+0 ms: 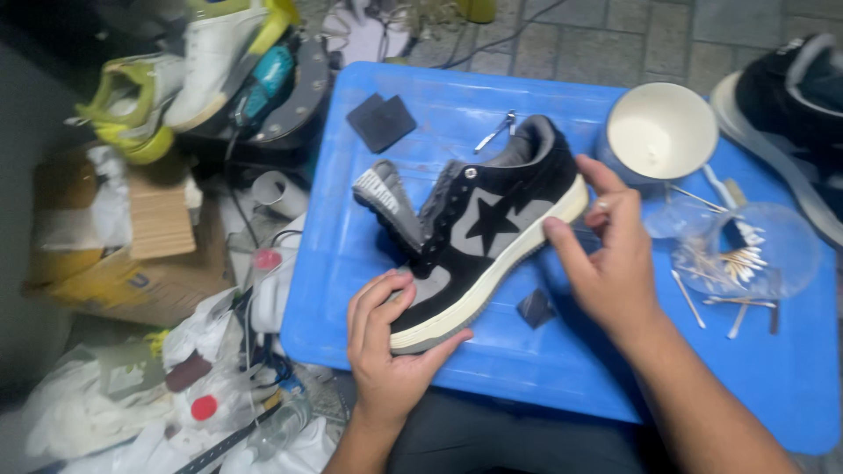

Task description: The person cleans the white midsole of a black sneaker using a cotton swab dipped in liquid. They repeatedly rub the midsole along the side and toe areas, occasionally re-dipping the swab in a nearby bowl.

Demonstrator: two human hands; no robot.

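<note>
Left hand (385, 338) is clamping its grip round the toe of the sneaker (479, 233); right hand (606, 259) is pinching the heel. Sneaker is lying on the blue desk (544, 369) (white cup (660, 132) near the heel).

a shoe-repair workshop: blue tray (421, 114), cotton swabs (733, 263), scattered sneakers (211, 53)

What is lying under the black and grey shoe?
The shoe lies on a blue tray, held by the left hand and right hand. The tray beneath it is hidden.
</note>
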